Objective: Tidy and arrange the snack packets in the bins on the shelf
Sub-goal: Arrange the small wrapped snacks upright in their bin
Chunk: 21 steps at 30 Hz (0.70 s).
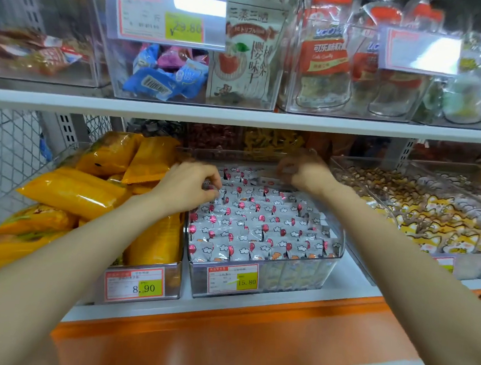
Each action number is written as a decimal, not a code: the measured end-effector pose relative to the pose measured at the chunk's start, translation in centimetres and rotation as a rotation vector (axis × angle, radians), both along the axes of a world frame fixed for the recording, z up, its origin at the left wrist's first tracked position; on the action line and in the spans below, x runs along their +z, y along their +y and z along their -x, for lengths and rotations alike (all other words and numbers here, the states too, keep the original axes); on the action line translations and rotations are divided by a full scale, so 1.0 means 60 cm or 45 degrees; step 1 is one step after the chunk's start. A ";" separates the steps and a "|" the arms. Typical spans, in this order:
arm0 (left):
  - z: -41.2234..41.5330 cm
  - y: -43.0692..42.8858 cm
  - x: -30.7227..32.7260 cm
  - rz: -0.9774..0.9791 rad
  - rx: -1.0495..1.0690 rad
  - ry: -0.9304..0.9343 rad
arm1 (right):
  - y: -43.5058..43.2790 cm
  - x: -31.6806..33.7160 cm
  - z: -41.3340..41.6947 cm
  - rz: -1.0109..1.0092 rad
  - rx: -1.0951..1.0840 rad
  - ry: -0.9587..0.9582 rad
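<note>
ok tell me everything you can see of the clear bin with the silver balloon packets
The clear plastic bin sits on the lower shelf between a bin of orange packets and one of dog-print packets. Round-cornered, it is nearly full of silver packets printed with red balloons and clouds, standing in neat rows. A red-bordered price label reading 15.80 fronts it. The left hand pinches packets at its left rear; the blurred right hand reaches its back row.

clear bins (266,275) on white shelf (349,282)
</note>
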<state>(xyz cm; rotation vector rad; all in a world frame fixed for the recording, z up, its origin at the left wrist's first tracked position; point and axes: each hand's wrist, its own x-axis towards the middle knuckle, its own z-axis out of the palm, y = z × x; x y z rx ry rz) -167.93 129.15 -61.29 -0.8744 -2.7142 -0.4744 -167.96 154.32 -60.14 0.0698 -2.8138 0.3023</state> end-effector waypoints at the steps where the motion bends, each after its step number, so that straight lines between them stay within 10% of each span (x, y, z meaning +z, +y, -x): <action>1: 0.002 0.008 0.002 -0.010 -0.018 -0.038 | 0.001 0.013 -0.007 0.060 0.066 -0.079; 7: 0.032 0.065 0.007 0.199 -0.153 -0.193 | 0.010 0.017 -0.032 -0.204 0.104 -0.568; 21: 0.078 0.112 -0.016 0.309 -0.285 -0.602 | 0.022 -0.004 -0.029 -0.480 0.078 -0.533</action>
